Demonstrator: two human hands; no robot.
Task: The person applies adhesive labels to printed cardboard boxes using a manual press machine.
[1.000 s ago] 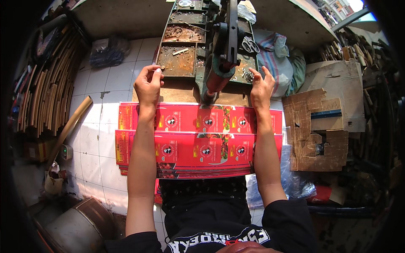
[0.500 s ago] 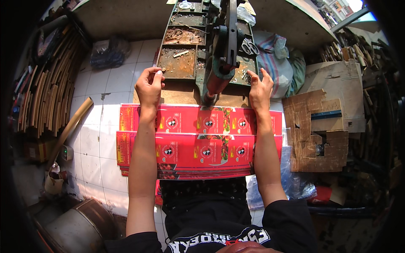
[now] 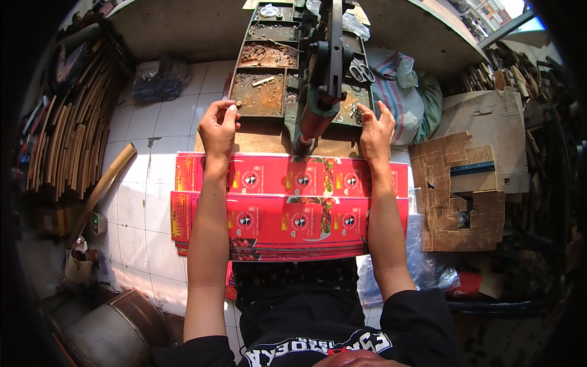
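Observation:
My left hand point(image 3: 218, 131) is raised at the near left corner of a green metal tray point(image 3: 257, 115), with its fingers curled and the thumb pressed on them. A tiny round brownish piece point(image 3: 238, 104) shows at its fingertips; whether they grip it is hard to tell. Across the press, my right hand point(image 3: 376, 136) hovers beside the tray's right side, fingers apart and holding nothing visible. Between the hands stands a dark green hand press point(image 3: 315, 119). Below it, two overlapping stacks of red printed sheets point(image 3: 275, 217) lie under my forearms.
Small loose parts fill the tray's compartments, with scissors point(image 3: 361, 70) at the right. A woven sack point(image 3: 391, 92) stands beyond. Torn cardboard point(image 3: 461, 214) and clear plastic point(image 3: 406, 269) lie on the right. At left are a cardboard pile point(image 3: 67, 122), a tube point(image 3: 101, 189) and a metal drum point(image 3: 122, 327).
Almost nothing differs. The whole view has shifted very slightly, and both hands keep their places beside the press.

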